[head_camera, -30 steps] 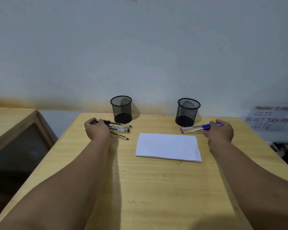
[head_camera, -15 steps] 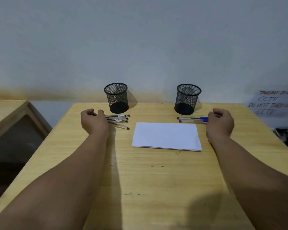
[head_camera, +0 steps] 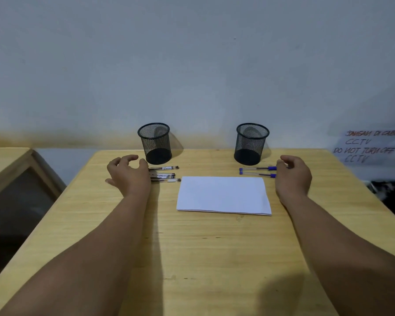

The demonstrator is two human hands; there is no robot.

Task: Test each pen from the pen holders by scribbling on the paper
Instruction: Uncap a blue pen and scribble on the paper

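Two black mesh pen holders stand at the back of the table, the left holder [head_camera: 155, 143] and the right holder [head_camera: 251, 144]; both look empty. A white sheet of paper [head_camera: 224, 194] lies between my arms. Several black-tipped pens [head_camera: 165, 174] lie on the table left of the paper. Two blue-capped pens [head_camera: 257, 171] lie in front of the right holder. My left hand [head_camera: 128, 175] hovers open just left of the black pens. My right hand [head_camera: 293, 175] is open just right of the blue pens, covering their ends.
The wooden table [head_camera: 192, 247] ends at a pale wall. A second wooden surface [head_camera: 7, 165] stands lower at the left. A handwritten CCTV notice [head_camera: 369, 145] hangs on the wall at the right, with dark clutter below it.
Both hands have let go of their pens, which now lie on the table. The fingers of both hands have spread apart. The view has tilted slightly.
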